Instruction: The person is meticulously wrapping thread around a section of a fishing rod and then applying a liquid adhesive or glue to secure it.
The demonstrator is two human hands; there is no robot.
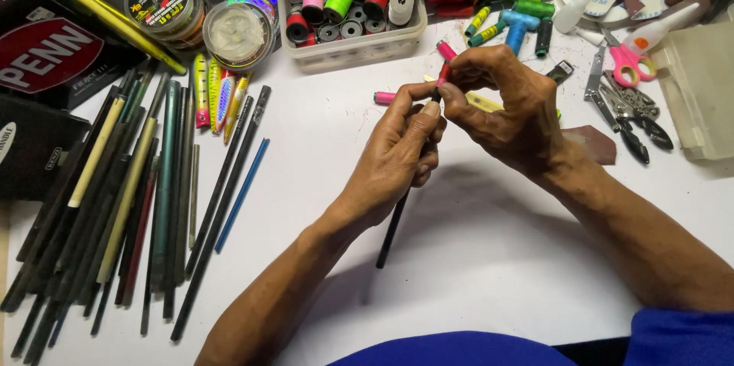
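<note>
Both hands met over the middle of the table (489,259). Left hand (397,156) pinched a thin black rod (392,232); right hand (501,106) pinched its pink tip (443,71). Squeezing crooked might have snapped the rod or made it slip.

Bright, even light is falling from above and slightly ahead onto the white table (474,259), which is reading near overexposed at centre. The left hand (397,156) and right hand (505,110) are casting soft grey shadows toward the viewer. Mild glare is showing on the clear spool lids (235,33). Focus is holding sharp throughout; wide-angle distortion is bending the rods (115,205) at the left edge, and corners are darkening.
</note>
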